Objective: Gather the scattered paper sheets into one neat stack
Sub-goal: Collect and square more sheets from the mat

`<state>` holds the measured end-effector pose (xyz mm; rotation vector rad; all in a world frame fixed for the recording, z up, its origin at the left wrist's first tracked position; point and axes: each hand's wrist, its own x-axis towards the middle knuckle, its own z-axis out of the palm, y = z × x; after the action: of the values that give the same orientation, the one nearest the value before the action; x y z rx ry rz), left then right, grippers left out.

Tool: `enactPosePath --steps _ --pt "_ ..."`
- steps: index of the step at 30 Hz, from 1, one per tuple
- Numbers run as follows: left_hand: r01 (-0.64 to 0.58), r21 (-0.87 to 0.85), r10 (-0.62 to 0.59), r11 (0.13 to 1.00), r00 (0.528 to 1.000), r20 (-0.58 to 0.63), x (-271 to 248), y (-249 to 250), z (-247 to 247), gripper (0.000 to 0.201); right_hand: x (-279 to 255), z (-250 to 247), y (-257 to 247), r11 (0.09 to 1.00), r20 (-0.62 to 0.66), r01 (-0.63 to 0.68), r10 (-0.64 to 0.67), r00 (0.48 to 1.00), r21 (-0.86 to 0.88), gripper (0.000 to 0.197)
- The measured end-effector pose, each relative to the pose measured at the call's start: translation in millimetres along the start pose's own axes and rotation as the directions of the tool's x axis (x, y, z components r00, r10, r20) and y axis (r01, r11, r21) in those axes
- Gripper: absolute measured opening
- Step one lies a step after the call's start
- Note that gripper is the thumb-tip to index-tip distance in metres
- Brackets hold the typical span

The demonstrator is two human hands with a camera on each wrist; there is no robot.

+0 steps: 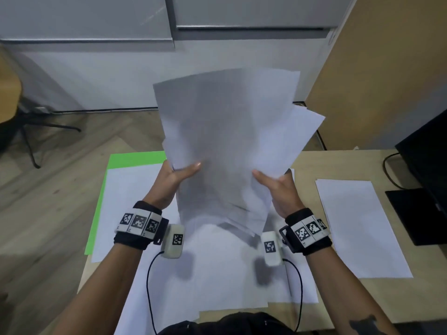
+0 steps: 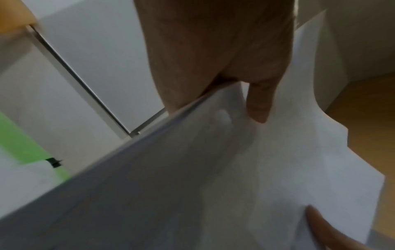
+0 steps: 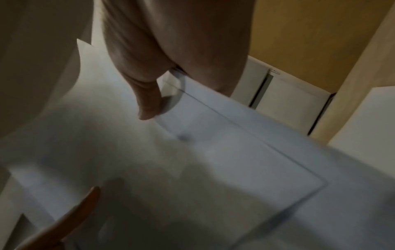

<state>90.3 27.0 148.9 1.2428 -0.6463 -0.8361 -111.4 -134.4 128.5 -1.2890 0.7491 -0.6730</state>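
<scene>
A bundle of white paper sheets [image 1: 225, 141] stands nearly upright above the desk, fanned unevenly at the top. My left hand [image 1: 180, 176] grips its left edge, thumb on the near face. My right hand [image 1: 273, 181] grips the right edge the same way. The left wrist view shows my left hand's thumb [image 2: 259, 101] lying on the sheets [image 2: 235, 169]. In the right wrist view my right hand's thumb [image 3: 149, 101] presses the sheets [image 3: 213, 152]. More white sheets [image 1: 217, 274] lie spread on the desk below, and a separate white pile [image 1: 358, 228] lies to the right.
A green sheet [image 1: 135, 157] lies under the papers at the desk's far left. A black monitor [image 1: 428, 151] with its base and cable stands at the right. A chair [image 1: 14, 112] is on the floor at left. Grey cabinets [image 1: 169, 44] stand behind.
</scene>
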Motion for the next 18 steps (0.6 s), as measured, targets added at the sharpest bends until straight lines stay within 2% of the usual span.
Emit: enactPosePath --steps 2,5,6,9,11,14,18 --pt "-0.059 0.004 0.059 0.998 0.998 -0.024 -2.7 2.2 10.4 0.052 -6.5 1.2 -5.5 0.999 -0.04 0.038 -0.039 0.998 -0.03 0.03" --pt "-0.077 -0.003 0.077 0.997 0.996 -0.036 -10.3 -10.3 11.6 0.052 -17.3 0.2 -7.0 0.998 -0.067 0.038 -0.041 0.997 -0.045 0.022" --pt "-0.065 0.0 0.065 0.998 0.997 -0.044 -13.7 -16.6 9.7 0.049 -19.8 -0.4 -4.0 0.999 -0.076 0.029 -0.032 0.997 -0.037 0.018" --pt "-0.008 0.034 0.01 0.999 0.997 -0.073 -25.0 -35.0 1.9 0.034 -25.8 -3.6 14.4 0.999 -0.094 -0.052 0.052 0.994 0.004 0.034" --pt "0.04 0.037 -0.037 0.998 0.995 -0.09 -30.6 -45.8 -6.5 0.026 -27.3 -6.6 27.6 0.993 -0.047 -0.115 0.115 0.992 0.012 0.035" --pt "0.093 0.06 -0.085 0.994 0.988 -0.131 -32.1 -56.5 -20.3 0.03 -25.3 -11.7 37.0 0.985 -0.017 -0.174 0.175 0.984 0.013 0.025" --pt "0.156 0.085 -0.148 0.984 0.985 -0.094 -29.8 -61.7 -25.4 0.034 -21.1 -12.9 37.9 0.982 0.055 -0.189 0.188 0.981 0.009 0.033"
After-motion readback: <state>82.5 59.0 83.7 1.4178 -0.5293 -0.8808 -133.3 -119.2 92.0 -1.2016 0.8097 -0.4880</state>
